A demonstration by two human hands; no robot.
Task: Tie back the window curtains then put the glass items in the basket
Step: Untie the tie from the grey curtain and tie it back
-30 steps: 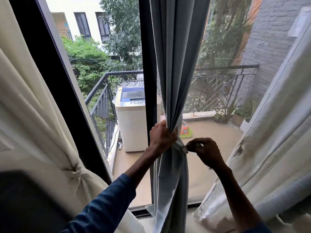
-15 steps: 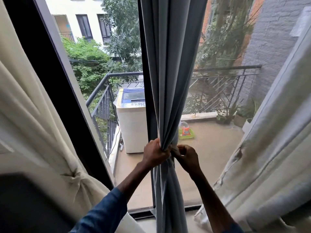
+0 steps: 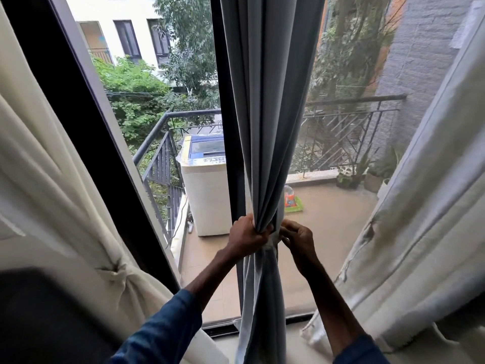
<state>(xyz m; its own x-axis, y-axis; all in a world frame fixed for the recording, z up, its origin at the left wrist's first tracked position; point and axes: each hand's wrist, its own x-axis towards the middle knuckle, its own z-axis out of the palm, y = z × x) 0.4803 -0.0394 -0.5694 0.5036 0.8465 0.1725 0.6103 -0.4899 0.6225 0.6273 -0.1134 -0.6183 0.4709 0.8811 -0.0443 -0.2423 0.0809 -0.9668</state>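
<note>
A grey curtain [image 3: 267, 106] hangs bunched in front of the window's middle post. My left hand [image 3: 245, 233] grips the gathered folds from the left at waist height. My right hand [image 3: 298, 236] pinches a pale tie band [image 3: 273, 241] wrapped around the bundle just below the left hand. A cream curtain [image 3: 52, 195] on the left is tied in a knot [image 3: 115, 269]. Another cream curtain [image 3: 425, 211] hangs loose on the right. No glass items or basket are in view.
Through the window lies a balcony with a white washing machine [image 3: 207, 195], a metal railing [image 3: 349, 127], potted plants [image 3: 351, 177] and a small green tray [image 3: 294, 203]. A dark shape [image 3: 47, 319] fills the lower left corner.
My right hand has come in from the right to the curtain bundle, close beside the left hand. The left hand has kept its grip on the folds. The view shifted slightly.
</note>
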